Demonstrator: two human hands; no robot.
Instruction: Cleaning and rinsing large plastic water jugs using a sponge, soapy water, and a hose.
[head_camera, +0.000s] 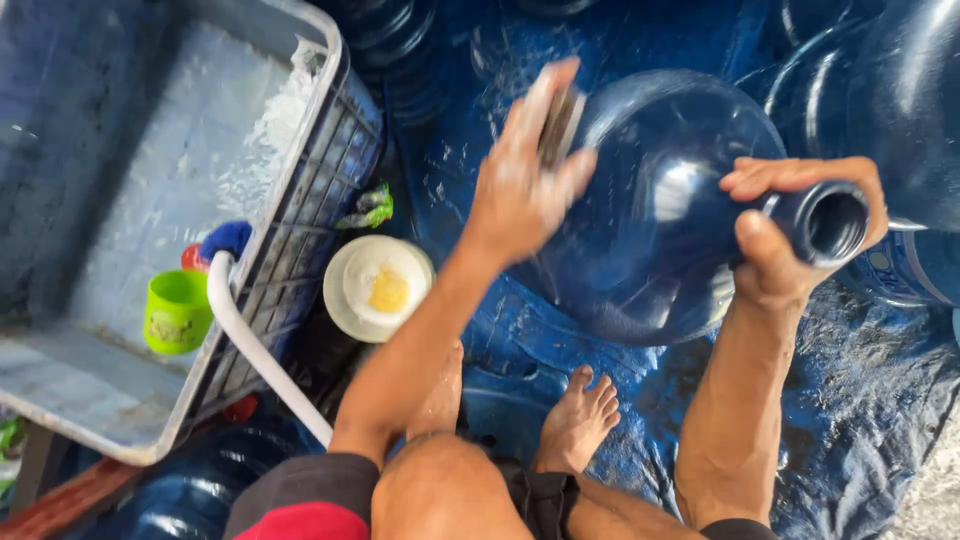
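Bare knees are seen lowest; beyond, the blue water jug (650, 210) lies tilted on wet blue sheeting, neck clasped by the right hand (775, 250), a scrubbing pad (560, 125) pinched in the left hand (520, 185). Wet and slippery but probably light, it is best held at the neck.

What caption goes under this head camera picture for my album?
A left hand scrubs a big blue water jug with a pad while the right hand grips its neck.

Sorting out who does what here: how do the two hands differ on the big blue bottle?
The left hand lies spread on the blue bottle body, pressing a scrubbing pad; the right hand is curled around the neck. The left looks motion-blurred, the right sharp. Both touch the same bottle.
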